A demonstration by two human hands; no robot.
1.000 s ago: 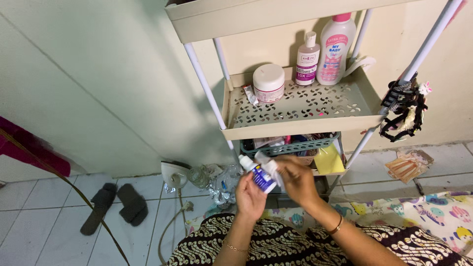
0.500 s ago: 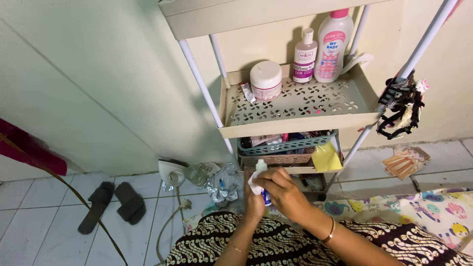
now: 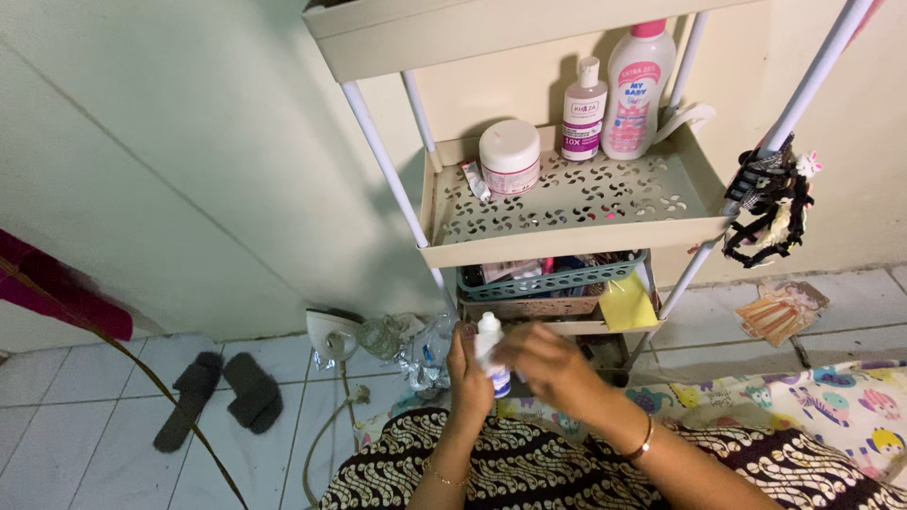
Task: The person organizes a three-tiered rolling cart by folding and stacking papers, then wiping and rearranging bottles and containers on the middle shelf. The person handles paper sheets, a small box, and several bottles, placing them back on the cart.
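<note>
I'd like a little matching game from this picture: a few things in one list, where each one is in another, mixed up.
Things:
1. small white bottle
2. round white jar
3. dark slippers
4. hair clips

Places:
a. on the tiled floor by the wall
b. hanging on the rack's right post
c. in the left hand
d. on the perforated shelf

Pairs: 1-c, 2-d, 3-a, 4-b

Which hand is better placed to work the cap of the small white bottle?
Right, most likely. The left hand is wrapped around the small white bottle, holding it upright, while the right hand sits free beside its top, though blurred.
</note>
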